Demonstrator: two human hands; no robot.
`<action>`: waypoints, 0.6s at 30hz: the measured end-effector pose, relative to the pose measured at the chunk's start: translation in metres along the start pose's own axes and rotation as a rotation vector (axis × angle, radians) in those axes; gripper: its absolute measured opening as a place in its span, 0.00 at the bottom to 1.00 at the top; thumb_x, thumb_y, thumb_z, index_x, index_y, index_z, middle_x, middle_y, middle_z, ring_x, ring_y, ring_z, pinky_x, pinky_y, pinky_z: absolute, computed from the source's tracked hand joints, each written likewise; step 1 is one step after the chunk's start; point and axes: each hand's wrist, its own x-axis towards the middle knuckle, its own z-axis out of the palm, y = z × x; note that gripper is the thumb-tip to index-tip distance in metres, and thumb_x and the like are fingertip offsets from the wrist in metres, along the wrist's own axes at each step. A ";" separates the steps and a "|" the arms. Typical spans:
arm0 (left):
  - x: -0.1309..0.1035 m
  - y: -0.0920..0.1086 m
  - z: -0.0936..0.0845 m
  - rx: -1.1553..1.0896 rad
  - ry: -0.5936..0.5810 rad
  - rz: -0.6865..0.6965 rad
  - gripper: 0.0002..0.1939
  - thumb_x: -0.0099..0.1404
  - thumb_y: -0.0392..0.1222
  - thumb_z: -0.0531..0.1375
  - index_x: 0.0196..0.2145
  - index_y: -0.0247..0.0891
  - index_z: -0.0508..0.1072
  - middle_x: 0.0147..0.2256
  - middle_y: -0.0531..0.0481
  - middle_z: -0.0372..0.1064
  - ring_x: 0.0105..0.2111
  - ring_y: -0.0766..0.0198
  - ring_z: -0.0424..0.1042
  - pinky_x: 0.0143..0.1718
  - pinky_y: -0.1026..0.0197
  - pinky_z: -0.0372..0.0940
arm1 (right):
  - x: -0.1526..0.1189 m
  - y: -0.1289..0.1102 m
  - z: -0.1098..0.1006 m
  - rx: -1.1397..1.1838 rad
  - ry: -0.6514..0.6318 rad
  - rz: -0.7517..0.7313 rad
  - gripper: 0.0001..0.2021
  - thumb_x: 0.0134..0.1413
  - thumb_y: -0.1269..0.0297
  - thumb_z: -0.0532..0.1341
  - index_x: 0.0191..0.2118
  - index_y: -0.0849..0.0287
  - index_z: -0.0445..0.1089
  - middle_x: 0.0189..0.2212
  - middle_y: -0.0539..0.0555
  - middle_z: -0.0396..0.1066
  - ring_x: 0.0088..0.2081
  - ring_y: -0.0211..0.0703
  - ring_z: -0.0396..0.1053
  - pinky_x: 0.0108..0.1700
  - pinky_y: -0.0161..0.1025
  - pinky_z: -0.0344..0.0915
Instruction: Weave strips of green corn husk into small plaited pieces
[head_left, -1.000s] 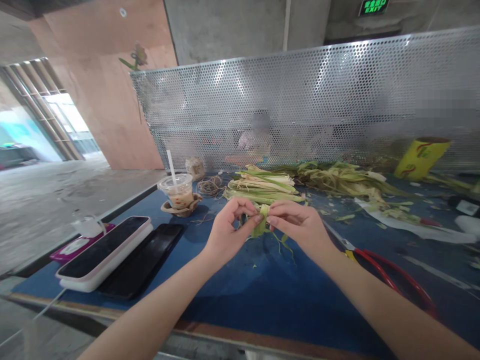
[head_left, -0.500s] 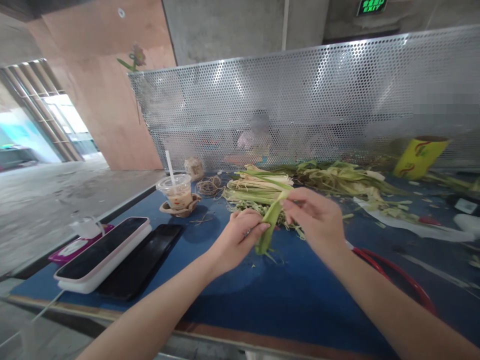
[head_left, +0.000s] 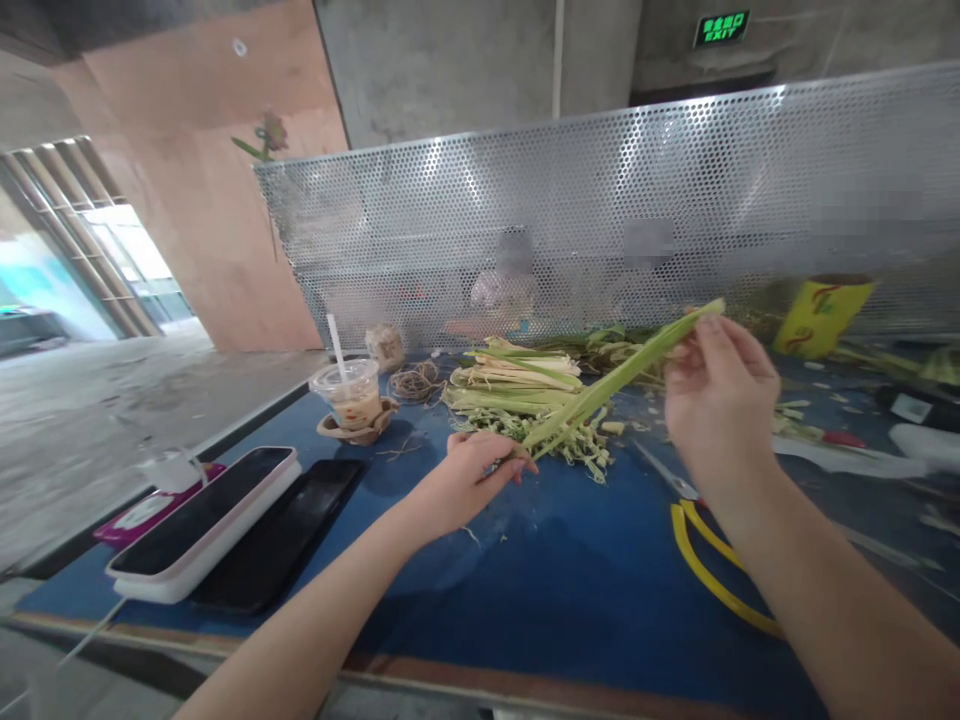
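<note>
A long green corn husk strip (head_left: 619, 380) stretches on a slant between my two hands above the blue table. My left hand (head_left: 472, 475) pinches its lower end between thumb and fingers. The upper end is gripped by my right hand (head_left: 724, 385), held higher and farther right. Behind the strip lies a stack of pale green husk strips (head_left: 510, 385), with a heap of curly green shreds (head_left: 581, 450) in front of it. Scissors (head_left: 701, 565) with yellow and red handles lie under my right forearm, which hides part of them.
At left are a phone on a white case (head_left: 210, 510), a black phone (head_left: 281, 540) and a drink cup (head_left: 352, 395) in a cardboard holder. Twine (head_left: 416, 382) lies behind. A perforated metal screen (head_left: 450, 220) borders the back; a yellow roll (head_left: 825, 315) stands at right.
My right hand has moved up and right, drawing the husk from bunched to stretched out. My left hand stays nearly in place. More of the scissors now shows.
</note>
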 end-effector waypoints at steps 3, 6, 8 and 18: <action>-0.001 -0.005 -0.005 0.205 0.020 -0.101 0.11 0.64 0.40 0.49 0.34 0.41 0.72 0.36 0.51 0.70 0.42 0.60 0.65 0.47 0.53 0.48 | 0.018 -0.009 -0.008 0.014 0.137 -0.076 0.05 0.46 0.73 0.61 0.24 0.58 0.70 0.19 0.45 0.67 0.20 0.28 0.63 0.16 0.26 0.55; -0.008 -0.008 -0.019 0.252 -0.087 -0.115 0.07 0.58 0.43 0.57 0.32 0.40 0.72 0.37 0.51 0.70 0.43 0.57 0.63 0.44 0.54 0.48 | 0.031 -0.013 -0.016 -0.006 0.194 -0.116 0.07 0.49 0.73 0.58 0.24 0.58 0.69 0.18 0.45 0.65 0.20 0.28 0.62 0.16 0.25 0.55; -0.013 -0.008 -0.029 0.202 -0.285 -0.080 0.11 0.50 0.47 0.63 0.31 0.40 0.72 0.36 0.52 0.70 0.43 0.57 0.63 0.44 0.54 0.48 | 0.034 -0.011 -0.018 -0.017 0.205 -0.118 0.09 0.50 0.74 0.57 0.23 0.58 0.67 0.17 0.45 0.63 0.19 0.28 0.60 0.16 0.25 0.54; -0.016 -0.012 -0.025 0.341 -0.444 -0.242 0.03 0.45 0.34 0.61 0.23 0.36 0.74 0.30 0.50 0.72 0.35 0.56 0.67 0.47 0.45 0.48 | 0.029 -0.004 -0.019 0.031 0.185 0.002 0.04 0.45 0.73 0.60 0.24 0.60 0.68 0.22 0.46 0.67 0.18 0.26 0.59 0.16 0.25 0.53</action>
